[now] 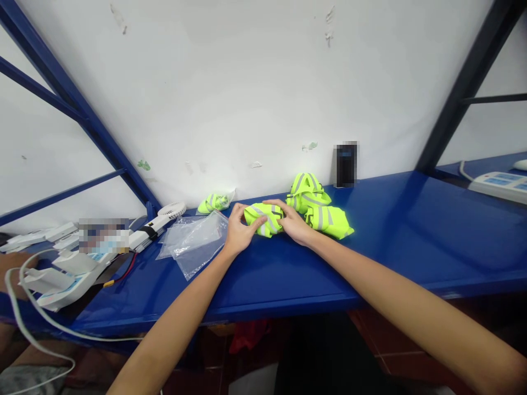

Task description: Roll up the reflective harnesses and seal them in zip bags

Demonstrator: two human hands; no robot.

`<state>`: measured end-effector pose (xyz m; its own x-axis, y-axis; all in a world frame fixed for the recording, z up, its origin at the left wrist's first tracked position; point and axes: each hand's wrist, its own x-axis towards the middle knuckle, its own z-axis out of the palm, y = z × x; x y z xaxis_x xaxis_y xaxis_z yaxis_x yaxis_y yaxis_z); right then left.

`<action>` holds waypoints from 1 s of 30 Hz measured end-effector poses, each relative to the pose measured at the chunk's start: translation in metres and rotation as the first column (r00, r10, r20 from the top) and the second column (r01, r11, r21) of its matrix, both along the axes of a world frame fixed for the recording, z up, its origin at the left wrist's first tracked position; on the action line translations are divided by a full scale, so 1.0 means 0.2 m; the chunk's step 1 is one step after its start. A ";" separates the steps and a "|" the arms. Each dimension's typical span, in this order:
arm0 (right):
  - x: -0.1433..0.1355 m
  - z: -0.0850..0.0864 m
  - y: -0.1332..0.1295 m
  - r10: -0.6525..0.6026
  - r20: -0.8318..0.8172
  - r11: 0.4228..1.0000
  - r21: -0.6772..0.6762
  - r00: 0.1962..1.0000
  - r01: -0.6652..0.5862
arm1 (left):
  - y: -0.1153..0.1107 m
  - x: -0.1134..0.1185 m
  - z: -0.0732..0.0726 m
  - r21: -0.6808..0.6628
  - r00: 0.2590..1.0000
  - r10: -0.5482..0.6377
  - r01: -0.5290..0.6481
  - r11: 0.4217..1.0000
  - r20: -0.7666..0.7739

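Note:
Between my two hands is a bundled neon-yellow reflective vest [267, 219] with grey stripes, just above the blue table. My left hand [241, 229] grips its left side, thumb across the front. On the other side my right hand [292, 222] is closed round the bundle's right edge. Right of my hands lie two more bundles of the same fabric, one at the back [308, 192] and one nearer [329, 220]. A similar bundle in a clear bag [214, 203] rests by the wall. Flat clear plastic bags [197, 241] lie left of my left hand.
A white power strip [68, 285] with plugs and cables crowds the table's left end, beside a small white fan [172, 210]. Against the wall leans a dark phone-like object [346, 164]. Another person's hand [16, 271] shows at far left. Blue frame posts stand at both sides.

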<state>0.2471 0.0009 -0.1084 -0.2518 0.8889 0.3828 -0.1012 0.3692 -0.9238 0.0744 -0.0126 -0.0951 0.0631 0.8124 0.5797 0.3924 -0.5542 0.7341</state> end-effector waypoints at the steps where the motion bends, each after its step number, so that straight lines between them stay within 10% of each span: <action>1: -0.01 0.00 0.00 0.036 -0.002 0.999 0.018 0.999 -0.036 | -0.01 0.00 0.01 0.042 0.999 0.023 -0.022 0.999 -0.029; 10: -0.04 0.03 -0.05 0.222 -0.191 0.943 -0.209 0.956 -0.260 | -0.01 -0.01 -0.02 -0.145 0.991 -0.111 0.120 0.982 0.073; 30: -0.11 -0.03 -0.04 -0.165 0.025 0.986 -0.017 0.986 0.166 | -0.04 0.07 -0.02 0.197 0.939 0.262 -0.220 0.955 -0.222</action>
